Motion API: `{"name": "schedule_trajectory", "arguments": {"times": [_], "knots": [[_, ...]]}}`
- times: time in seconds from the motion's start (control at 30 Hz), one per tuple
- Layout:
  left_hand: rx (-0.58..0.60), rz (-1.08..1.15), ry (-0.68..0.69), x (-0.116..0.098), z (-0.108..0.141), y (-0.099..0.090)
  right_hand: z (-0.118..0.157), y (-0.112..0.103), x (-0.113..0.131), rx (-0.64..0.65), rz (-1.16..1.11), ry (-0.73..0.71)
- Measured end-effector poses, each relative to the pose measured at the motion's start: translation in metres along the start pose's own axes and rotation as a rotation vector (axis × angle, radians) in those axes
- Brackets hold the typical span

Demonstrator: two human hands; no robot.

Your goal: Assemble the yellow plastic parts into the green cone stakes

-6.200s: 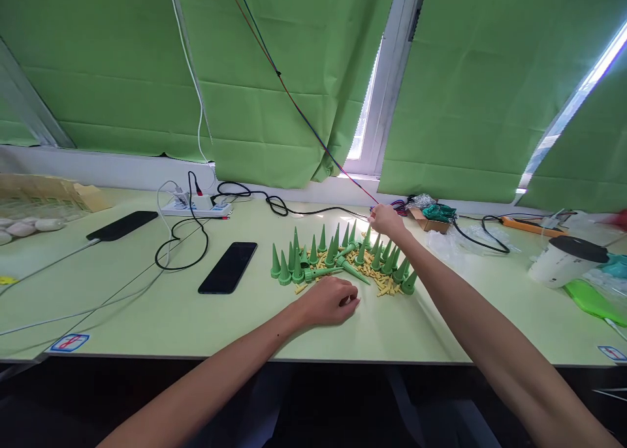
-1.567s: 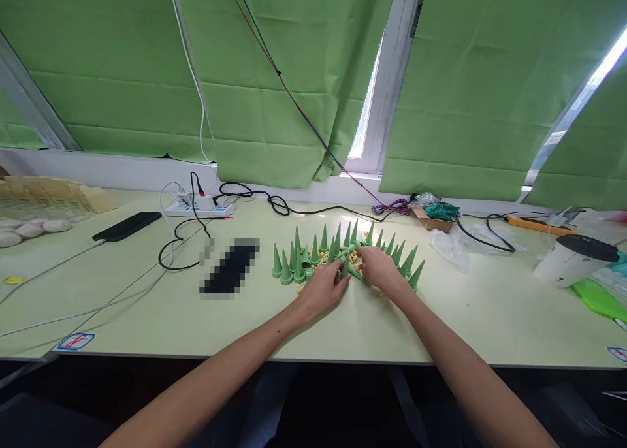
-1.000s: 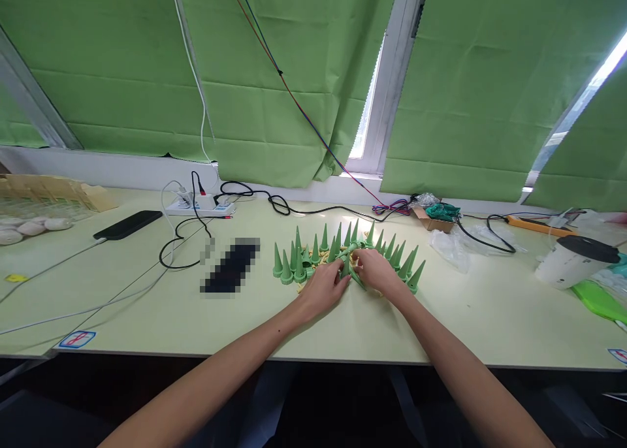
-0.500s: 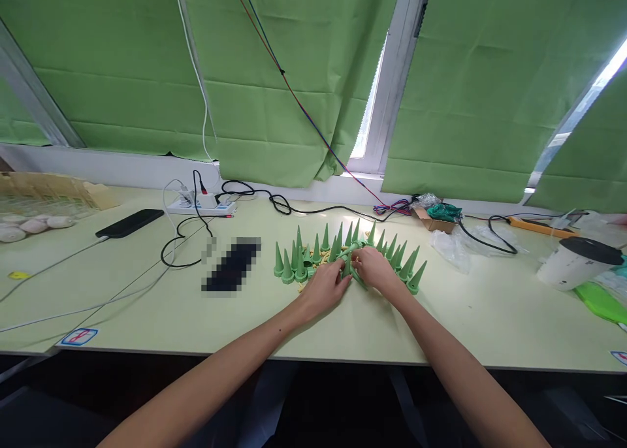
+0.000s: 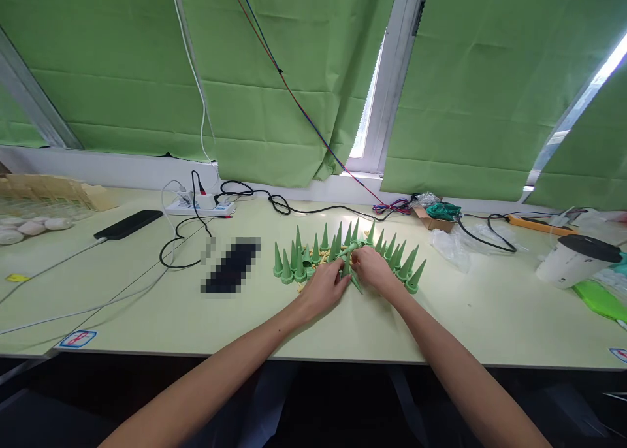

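Many green plastic cone-shaped spikes (image 5: pixel 300 265) stand point-up in a curved group on the table, with more lying loose in the middle. My left hand (image 5: pixel 324 285) rests at the front of the group, its thumb and fingers closed around an upright green spike (image 5: pixel 347 265). Close beside it, my right hand (image 5: pixel 371 266) has its fingers curled in at the loose green pieces; what they pinch is hidden. A green spike lies tilted between the hands, its tip towards me. Small yellowish pieces (image 5: pixel 324 255) lie among the spikes behind my left hand.
A blurred dark object (image 5: pixel 232 266) lies left of the spikes. Further left are a black phone (image 5: pixel 128 224) on a cable and a white power strip (image 5: pixel 200 206). To the right stand a small cardboard box (image 5: pixel 435 222), plastic bags (image 5: pixel 455 249) and a white cup (image 5: pixel 571 264).
The loose green spike between my hands has shifted slightly, its tip now pointing down towards me. Both hands stay nearly in place; the view has moved very slightly.
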State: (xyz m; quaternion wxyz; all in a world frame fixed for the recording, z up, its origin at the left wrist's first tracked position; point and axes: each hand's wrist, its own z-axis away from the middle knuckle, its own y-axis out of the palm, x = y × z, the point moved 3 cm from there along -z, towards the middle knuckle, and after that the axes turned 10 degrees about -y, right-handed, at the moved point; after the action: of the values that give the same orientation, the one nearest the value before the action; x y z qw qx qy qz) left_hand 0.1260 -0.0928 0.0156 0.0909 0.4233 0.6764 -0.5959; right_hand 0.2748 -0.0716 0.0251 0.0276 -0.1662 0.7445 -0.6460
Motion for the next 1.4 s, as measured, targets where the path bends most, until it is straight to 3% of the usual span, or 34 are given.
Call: {"name": "schedule_trajectory", "arguments": {"times": [0.4, 0.5, 0.7, 0.97, 1.13, 1.4], "knots": [[-0.006, 0.024, 0.008, 0.001, -0.001, 0.000, 0.005, 0.001, 0.004, -0.019, 0.044, -0.008], [-0.001, 0.031, 0.016, 0.000, -0.002, 0.000, 0.007, -0.004, 0.006, -0.109, -0.018, 0.016], [-0.018, 0.012, 0.015, -0.002, -0.002, 0.000, 0.022, -0.007, 0.011, -0.407, -0.267, 0.008], [-0.057, -0.021, -0.019, -0.001, -0.002, -0.002, 0.031, 0.008, 0.013, -0.492, -0.421, 0.002], [-0.050, 0.002, -0.045, 0.003, -0.003, -0.001, 0.031, 0.007, 0.014, -0.521, -0.423, -0.004], [-0.017, -0.020, -0.028, 0.007, -0.004, 0.004, 0.035, -0.004, 0.016, -0.643, -0.670, 0.002]]}}
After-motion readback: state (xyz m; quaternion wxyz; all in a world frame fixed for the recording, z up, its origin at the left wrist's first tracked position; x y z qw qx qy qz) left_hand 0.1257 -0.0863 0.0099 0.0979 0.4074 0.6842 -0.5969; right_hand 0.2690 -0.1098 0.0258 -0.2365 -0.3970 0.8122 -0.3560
